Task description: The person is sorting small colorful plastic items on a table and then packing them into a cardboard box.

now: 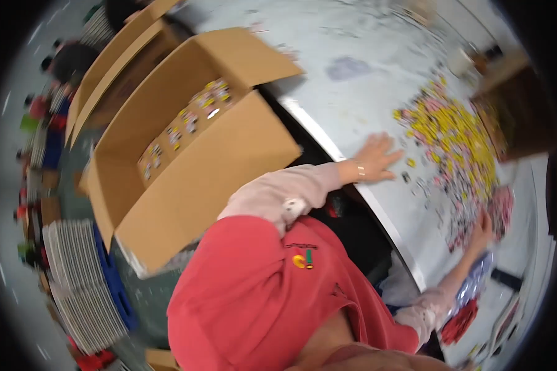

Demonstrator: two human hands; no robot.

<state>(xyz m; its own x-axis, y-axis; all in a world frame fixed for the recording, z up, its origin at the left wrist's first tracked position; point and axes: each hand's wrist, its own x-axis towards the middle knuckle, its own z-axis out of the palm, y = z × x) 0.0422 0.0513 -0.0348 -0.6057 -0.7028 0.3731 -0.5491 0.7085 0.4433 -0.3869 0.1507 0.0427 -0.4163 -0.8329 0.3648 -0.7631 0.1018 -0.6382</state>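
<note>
though small, bright yellow pieces (pixel 455 130)

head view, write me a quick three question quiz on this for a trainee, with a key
1. True or false: the left hand is open.

2. Which colour stands out most in the loose pile of small pieces?
A) green
B) yellow
C) blue

3. Fill the gap: in the picture, the large open cardboard box stands to the ____ of the white table.

Key: 1. True. 2. B. 3. left.
</note>
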